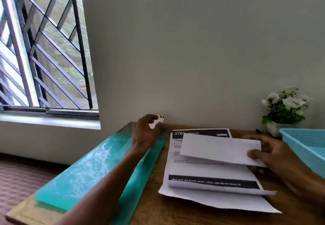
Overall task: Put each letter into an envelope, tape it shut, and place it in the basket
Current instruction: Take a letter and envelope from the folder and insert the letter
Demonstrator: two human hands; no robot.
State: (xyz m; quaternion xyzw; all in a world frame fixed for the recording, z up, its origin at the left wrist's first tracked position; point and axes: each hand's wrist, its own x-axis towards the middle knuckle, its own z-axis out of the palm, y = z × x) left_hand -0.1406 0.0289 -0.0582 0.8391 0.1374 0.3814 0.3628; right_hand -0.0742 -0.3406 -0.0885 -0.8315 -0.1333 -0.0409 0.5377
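Note:
My right hand (274,156) holds a white folded paper or envelope (219,148) by its right end, lifted a little above a stack of printed letters (211,187) on the wooden table (175,214). My left hand (146,133) reaches to the table's far edge by the wall. Its fingers are closed around a small white object with a yellowish top (159,120), possibly a tape dispenser; it is blurred. A light blue mesh basket (306,142) stands at the right edge of the view.
A shiny teal sheet (84,170) covers the table's left part under my left forearm. A pot of white flowers (284,108) stands at the back right by the wall, with a black pen (259,131) beside it. A barred window (42,48) is at left.

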